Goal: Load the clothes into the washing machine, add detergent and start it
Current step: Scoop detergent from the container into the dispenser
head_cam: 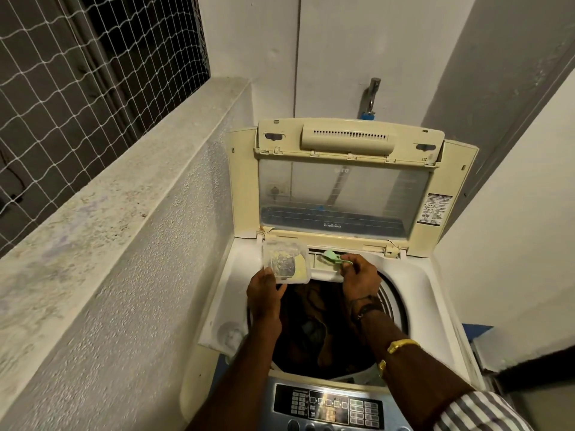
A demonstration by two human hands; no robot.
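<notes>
- Left hand (266, 295) grips clear plastic detergent tub (286, 262) by its near wall; probably light, stiff.
- Right hand (361, 276) pinches green plastic scoop (331, 257) by its handle, just behind steel drum (395, 303); likely spill-prone.

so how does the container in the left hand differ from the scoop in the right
The container is clear and boxy; the scoop is pale green with a thin handle. The container is larger than the scoop. The left hand grips the container; the right hand pinches the scoop over the detergent tray. Both are held over the washing machine.
</notes>
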